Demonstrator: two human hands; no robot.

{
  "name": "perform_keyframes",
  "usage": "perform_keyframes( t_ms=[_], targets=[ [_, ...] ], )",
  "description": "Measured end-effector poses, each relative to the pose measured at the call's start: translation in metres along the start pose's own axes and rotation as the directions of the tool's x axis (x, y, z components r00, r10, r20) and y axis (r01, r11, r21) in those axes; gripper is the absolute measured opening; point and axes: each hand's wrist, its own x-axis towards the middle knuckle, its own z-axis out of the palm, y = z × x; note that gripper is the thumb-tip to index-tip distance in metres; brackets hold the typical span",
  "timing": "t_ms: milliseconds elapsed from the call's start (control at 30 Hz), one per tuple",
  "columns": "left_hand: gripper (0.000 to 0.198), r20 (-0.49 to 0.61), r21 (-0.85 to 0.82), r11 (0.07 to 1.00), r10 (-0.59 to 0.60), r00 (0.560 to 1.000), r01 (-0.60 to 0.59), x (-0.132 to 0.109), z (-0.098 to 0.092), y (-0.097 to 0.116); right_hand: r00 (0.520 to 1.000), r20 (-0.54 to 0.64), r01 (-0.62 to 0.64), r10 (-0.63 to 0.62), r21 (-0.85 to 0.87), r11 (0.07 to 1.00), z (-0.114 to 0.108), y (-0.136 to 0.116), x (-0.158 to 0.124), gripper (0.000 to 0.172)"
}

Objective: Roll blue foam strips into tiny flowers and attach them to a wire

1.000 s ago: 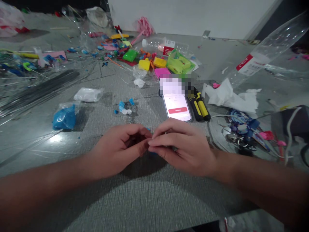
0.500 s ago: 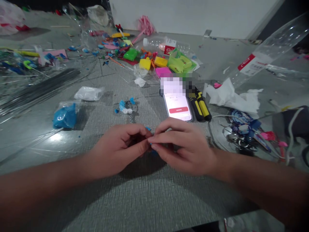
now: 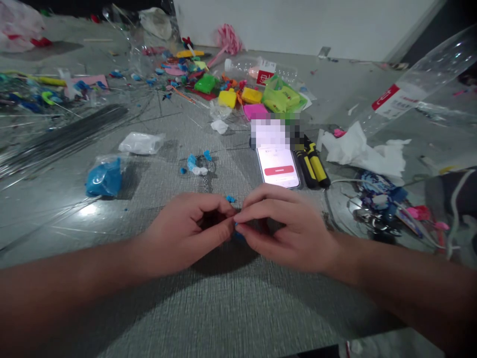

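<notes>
My left hand [image 3: 190,233] and my right hand [image 3: 288,231] meet at the fingertips just above the grey table. Both are closed in a pinch around a small piece of blue clay [image 3: 236,225], mostly covered by the fingers. Just beyond the fingertips shows a blue clay bit [image 3: 230,199]; whether it joins the pinched piece I cannot tell. Farther off lies a curved blue-and-white clay shape [image 3: 195,166], with a small blue ball [image 3: 183,170] beside it. To the left sits a lump of blue clay [image 3: 104,178] in clear wrap.
A lit phone [image 3: 278,169] and yellow-black pliers [image 3: 313,164] lie beyond my right hand. White tissue [image 3: 367,151], a leaning plastic bottle [image 3: 404,99] and a cable with keys [image 3: 376,219] are at right. Colourful clay packs [image 3: 227,98] and a wire bundle [image 3: 70,134] lie farther back.
The whole view has shifted slightly, so things sit a little farther right. Both hands keep their pinch, with only small finger movement; the blue bit beyond them shows more clearly.
</notes>
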Motion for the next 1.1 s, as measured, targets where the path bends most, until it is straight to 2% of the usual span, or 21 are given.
perform_keyframes(
  t_ms=[67, 167, 233, 333, 467, 667, 767, 900, 967, 1100],
  targets=[
    [0.014, -0.019, 0.059, 0.998, 0.034, 0.999, -0.032, -0.001, 0.001, -0.001, 0.999, 0.001, -0.042, 0.042, 0.052, 0.998, 0.001, 0.000, 0.000, 0.012],
    [0.015, -0.058, 0.143, 0.987, 0.087, 0.995, -0.078, -0.004, 0.003, -0.002, 0.988, 0.026, -0.154, 0.152, 0.215, 0.964, 0.004, 0.002, -0.002, 0.012],
    [0.014, -0.088, 0.182, 0.977, 0.126, 0.988, -0.108, -0.005, 0.004, -0.002, 0.958, 0.087, -0.286, 0.273, 0.364, 0.886, 0.006, 0.004, -0.003, 0.013],
    [0.009, -0.107, 0.234, 0.961, 0.177, 0.978, -0.148, -0.007, 0.005, -0.002, 0.890, 0.220, -0.452, 0.400, 0.546, 0.706, 0.007, 0.006, -0.004, 0.018],
    [0.005, -0.105, 0.235, 0.949, 0.242, 0.965, -0.212, -0.009, 0.005, -0.001, 0.852, 0.324, -0.516, 0.411, 0.650, 0.558, 0.003, 0.009, -0.001, 0.029],
    [0.003, -0.088, 0.200, 0.949, 0.265, 0.960, -0.244, -0.009, 0.004, -0.001, 0.834, 0.410, -0.549, 0.369, 0.684, 0.481, -0.002, 0.010, 0.001, 0.034],
    [0.006, -0.090, 0.167, 0.963, 0.226, 0.970, -0.209, -0.008, 0.005, -0.001, 0.862, 0.368, -0.505, 0.349, 0.681, 0.530, -0.002, 0.008, 0.000, 0.034],
    [0.006, -0.156, 0.188, 0.978, 0.118, 0.981, -0.088, -0.007, 0.006, 0.000, 0.940, 0.179, -0.340, 0.291, 0.583, 0.738, -0.002, 0.005, -0.001, 0.013],
    [0.006, -0.178, 0.217, 0.975, 0.098, 0.979, -0.058, -0.008, 0.007, 0.000, 0.960, 0.104, -0.275, 0.259, 0.515, 0.812, -0.002, 0.004, -0.001, 0.004],
    [0.007, -0.101, 0.311, 0.939, 0.185, 0.978, -0.145, -0.009, 0.008, -0.001, 0.971, 0.023, -0.226, 0.239, 0.432, 0.873, -0.003, 0.005, -0.001, 0.002]
  ],
)
